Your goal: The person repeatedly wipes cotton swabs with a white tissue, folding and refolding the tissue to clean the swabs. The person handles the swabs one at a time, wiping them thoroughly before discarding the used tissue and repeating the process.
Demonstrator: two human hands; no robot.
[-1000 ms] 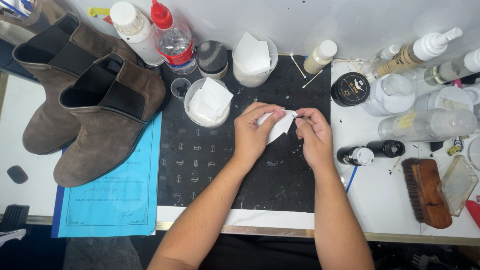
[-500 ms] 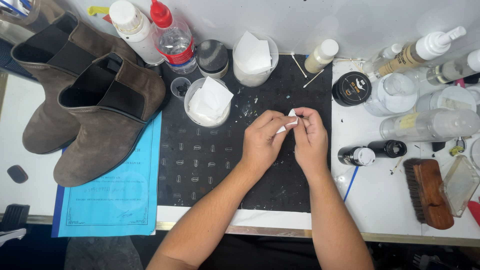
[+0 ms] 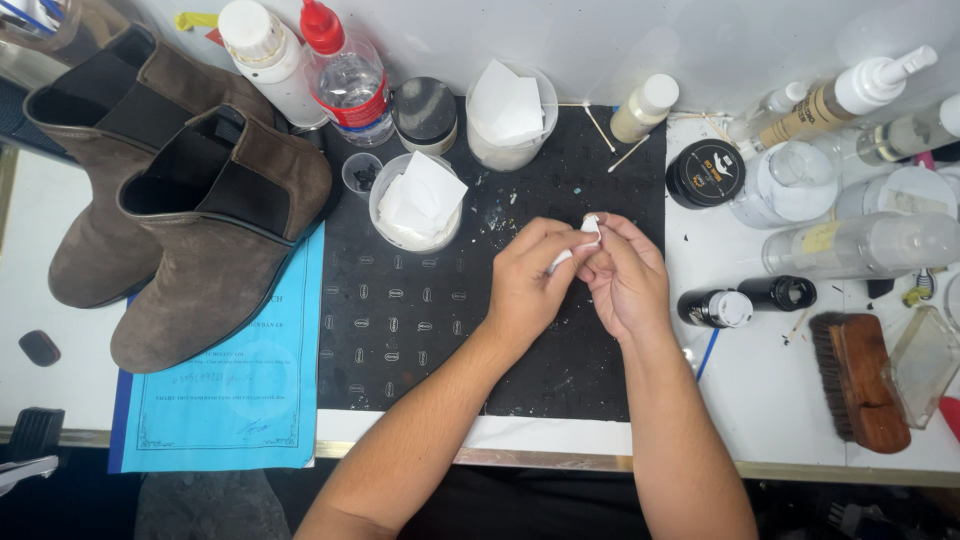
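Both hands met above the black mat [image 3: 420,320] on the desk [image 3: 770,380]. The left hand [image 3: 525,285] and right hand [image 3: 628,275] each had a closed grip on a small white wipe [image 3: 585,232], pinched between their fingertips. A cup of wipes [image 3: 415,200] stood nearby, brown boots [image 3: 200,230] farther left.

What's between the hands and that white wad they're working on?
Nothing visible. Left hand and right hand both pinch the small white wad directly over the black mat. The cups, bottles and boots sit off to the sides.
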